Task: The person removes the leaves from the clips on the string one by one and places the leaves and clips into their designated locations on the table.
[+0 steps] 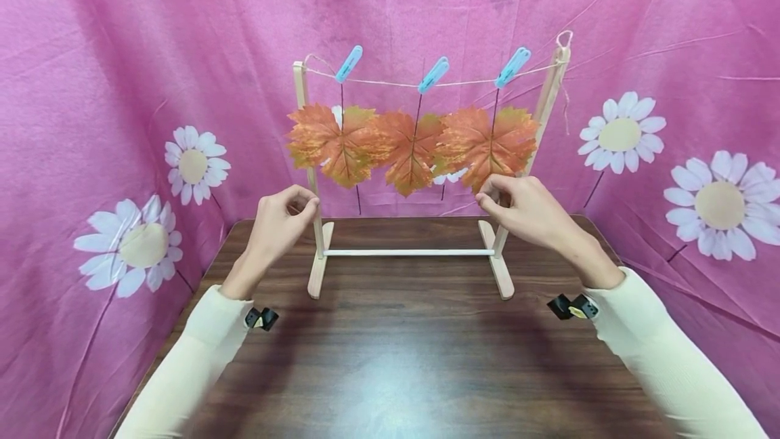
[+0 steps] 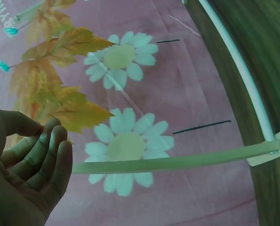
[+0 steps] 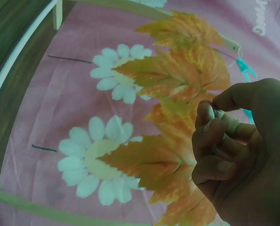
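Head view first: we see the fingers [image 3: 212,167] of the right hand [image 1: 530,212] curled in, thumb and forefinger tip to tip, with nothing we can make out between them. The left hand [image 1: 277,222] makes much the same narrow pinch, and it too looks bare. Both wrist views set the hands in front of the leaves rather than on them, though we cannot judge the gap exactly.

Just beyond the fingers hang the left leaf [image 1: 335,141], the middle leaf [image 1: 409,154] and the right leaf [image 1: 496,141], their edges seeming to overlap. Each stem runs up to a blue clip [image 1: 433,74] on a string [image 1: 390,82] tied between the posts of a wooden rack [image 1: 319,269]. This rack stands toward the far edge of the table [image 1: 390,358], its white crossbar [image 1: 408,253] running along that edge.

With all three leaves already clipped up, we take the step in hand to be a finishing touch or a check. As we judge it, any further move calls for a light pinch on a leaf's edge to spread the row without tugging a clip, or simply drawing both hands back toward the near edge.
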### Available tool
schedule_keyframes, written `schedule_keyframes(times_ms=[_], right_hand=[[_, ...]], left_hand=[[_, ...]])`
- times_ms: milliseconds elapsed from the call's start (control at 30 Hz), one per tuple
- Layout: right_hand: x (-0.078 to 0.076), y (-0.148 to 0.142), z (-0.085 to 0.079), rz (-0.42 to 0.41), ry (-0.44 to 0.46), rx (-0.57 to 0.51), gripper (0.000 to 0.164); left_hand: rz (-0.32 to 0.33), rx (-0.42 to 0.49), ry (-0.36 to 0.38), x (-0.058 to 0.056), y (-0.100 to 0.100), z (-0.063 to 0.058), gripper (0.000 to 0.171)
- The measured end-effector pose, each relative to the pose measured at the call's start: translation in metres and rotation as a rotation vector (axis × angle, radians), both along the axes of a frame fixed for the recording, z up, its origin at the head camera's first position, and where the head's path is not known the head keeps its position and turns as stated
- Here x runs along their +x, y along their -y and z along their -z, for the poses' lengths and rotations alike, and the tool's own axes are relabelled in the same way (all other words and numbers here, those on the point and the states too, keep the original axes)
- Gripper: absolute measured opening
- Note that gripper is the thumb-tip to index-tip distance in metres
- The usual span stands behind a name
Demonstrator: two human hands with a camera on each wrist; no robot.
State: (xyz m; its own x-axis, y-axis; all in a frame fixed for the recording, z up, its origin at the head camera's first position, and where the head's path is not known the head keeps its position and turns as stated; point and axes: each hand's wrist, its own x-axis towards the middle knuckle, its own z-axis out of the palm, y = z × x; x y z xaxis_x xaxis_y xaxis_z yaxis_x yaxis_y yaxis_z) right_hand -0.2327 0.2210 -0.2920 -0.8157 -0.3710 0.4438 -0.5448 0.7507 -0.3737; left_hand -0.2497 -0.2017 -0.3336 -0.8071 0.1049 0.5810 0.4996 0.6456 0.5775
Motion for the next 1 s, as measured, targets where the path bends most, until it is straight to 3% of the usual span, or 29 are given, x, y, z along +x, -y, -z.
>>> schedule_keyframes(times_ms=[400, 1000], right_hand=[[-0.003, 0.026, -0.02, -0.056, 0.004, -0.01, 0.009], [-0.023, 0.075, -0.062, -0.174, -0.035, -0.005, 0.005]], left_hand=[[0.031, 0.059, -0.003, 0.004, -0.015, -0.023, 0.01], [0.064, 0.214, -0.028, -0.001, -0.041, -0.056, 0.013]])
